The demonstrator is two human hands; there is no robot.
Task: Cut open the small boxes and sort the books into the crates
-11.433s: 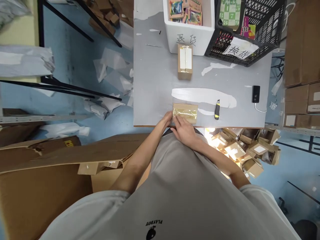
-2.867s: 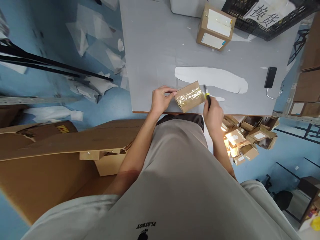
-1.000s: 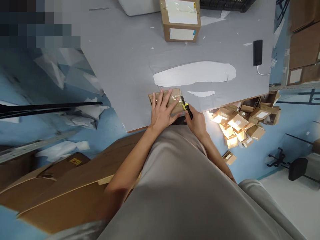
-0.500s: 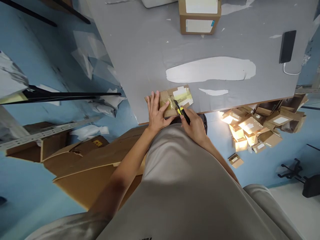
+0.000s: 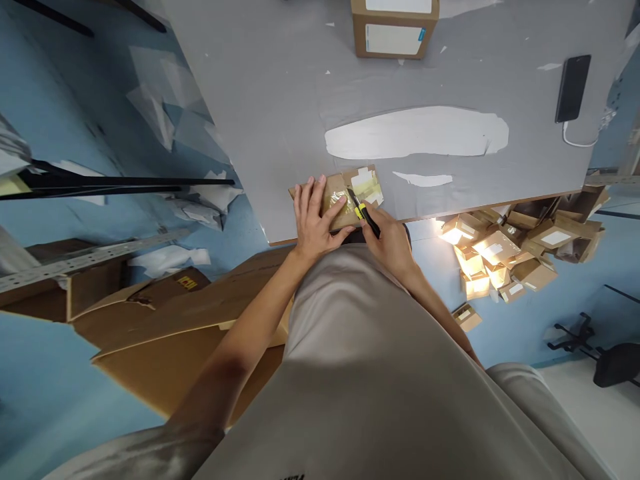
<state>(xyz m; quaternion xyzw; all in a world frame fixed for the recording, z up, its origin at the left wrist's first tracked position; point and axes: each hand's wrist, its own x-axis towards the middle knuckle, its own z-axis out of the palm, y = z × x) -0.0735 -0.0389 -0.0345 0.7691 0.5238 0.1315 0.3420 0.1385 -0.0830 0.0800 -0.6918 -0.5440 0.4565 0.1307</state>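
Note:
A small flat cardboard piece (image 5: 369, 181) with clear tape and a torn white and yellowish label lies at the table's near edge. My left hand (image 5: 315, 223) rests on its left part, fingers spread and pressing down. In my right hand (image 5: 393, 243) is a black and yellow box cutter (image 5: 367, 217). Its blade is out and points up and left, over or against the cardboard beside the tape. Whether the tip cuts into the surface I cannot tell.
On the grey table (image 5: 270, 133) are a labelled cardboard box (image 5: 393, 43), a long white patch (image 5: 415, 133) and a phone (image 5: 573, 87) with a cable. Several small boxes (image 5: 500, 247) lie on the floor at right. A large open carton (image 5: 200, 333) stands at left.
The whole view has shifted slightly. My left hand still lies on the cardboard, and my right hand still holds the box cutter in nearly the same place against it.

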